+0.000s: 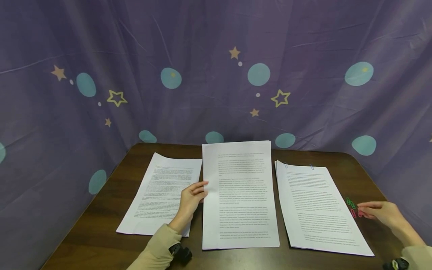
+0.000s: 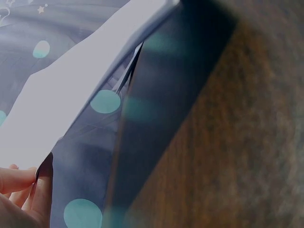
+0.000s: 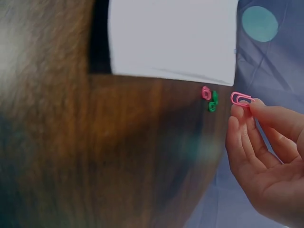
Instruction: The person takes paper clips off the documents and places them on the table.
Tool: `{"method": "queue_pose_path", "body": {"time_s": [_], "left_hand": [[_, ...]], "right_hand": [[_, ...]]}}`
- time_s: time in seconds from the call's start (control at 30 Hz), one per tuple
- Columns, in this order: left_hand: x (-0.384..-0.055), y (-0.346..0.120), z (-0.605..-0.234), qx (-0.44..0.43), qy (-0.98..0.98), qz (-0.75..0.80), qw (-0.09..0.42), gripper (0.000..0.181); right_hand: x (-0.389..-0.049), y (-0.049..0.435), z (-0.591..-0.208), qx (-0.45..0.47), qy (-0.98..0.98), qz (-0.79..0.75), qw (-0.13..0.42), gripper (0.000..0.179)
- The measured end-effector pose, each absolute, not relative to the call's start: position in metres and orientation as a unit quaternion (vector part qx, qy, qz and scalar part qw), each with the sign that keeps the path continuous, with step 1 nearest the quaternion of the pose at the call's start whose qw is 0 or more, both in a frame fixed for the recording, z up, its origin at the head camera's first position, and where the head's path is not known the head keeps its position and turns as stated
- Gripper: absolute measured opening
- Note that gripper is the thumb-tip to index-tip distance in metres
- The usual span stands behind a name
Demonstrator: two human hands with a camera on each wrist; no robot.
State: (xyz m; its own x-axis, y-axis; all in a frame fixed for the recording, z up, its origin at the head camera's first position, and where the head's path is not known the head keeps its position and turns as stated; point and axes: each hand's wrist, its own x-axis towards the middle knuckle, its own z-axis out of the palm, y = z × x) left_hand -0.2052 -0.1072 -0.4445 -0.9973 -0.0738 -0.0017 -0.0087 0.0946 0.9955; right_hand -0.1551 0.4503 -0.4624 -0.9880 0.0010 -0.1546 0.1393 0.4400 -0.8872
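My left hand (image 1: 190, 198) pinches the left edge of a stack of printed sheets (image 1: 241, 195), which is lifted off the table at the middle. In the left wrist view the sheets (image 2: 71, 85) slant up from between thumb and fingers. Off to the right, my right hand (image 1: 384, 214) pinches a pink paper clip (image 3: 242, 99) between thumb and fingertips. Close by on the table lie another pink paper clip (image 3: 206, 92) and green paper clips (image 3: 212, 107).
A printed stack (image 1: 165, 195) lies on the left of the brown table (image 1: 101, 232). On the right, another stack (image 1: 317, 210) has blue paper clips (image 1: 312, 167) along its top edge. A purple patterned curtain (image 1: 209, 45) hangs behind the table.
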Motion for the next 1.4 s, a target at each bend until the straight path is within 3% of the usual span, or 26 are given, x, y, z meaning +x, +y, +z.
{"method": "queue_pose_path", "body": {"time_s": [0.33, 0.6, 1.0, 1.4], "left_hand": [[-0.203, -0.107, -0.444, 0.025, -0.742, -0.669, 0.028, 0.031], [-0.204, -0.106, -0.446, 0.025, -0.748, -0.662, 0.036, 0.031], [-0.204, -0.106, -0.447, 0.025, -0.744, -0.667, 0.04, 0.031], [-0.203, -0.105, -0.446, 0.034, -0.74, -0.671, 0.04, 0.031]], "right_hand": [[-0.156, 0.452, -0.47, 0.07, 0.865, -0.493, 0.062, 0.027], [-0.158, 0.453, -0.475, 0.072, 0.858, -0.504, 0.065, 0.014], [-0.162, 0.453, -0.476, 0.077, 0.885, -0.455, 0.062, 0.028], [-0.165, 0.438, -0.469, 0.052, 0.905, -0.421, 0.015, 0.038]]}}
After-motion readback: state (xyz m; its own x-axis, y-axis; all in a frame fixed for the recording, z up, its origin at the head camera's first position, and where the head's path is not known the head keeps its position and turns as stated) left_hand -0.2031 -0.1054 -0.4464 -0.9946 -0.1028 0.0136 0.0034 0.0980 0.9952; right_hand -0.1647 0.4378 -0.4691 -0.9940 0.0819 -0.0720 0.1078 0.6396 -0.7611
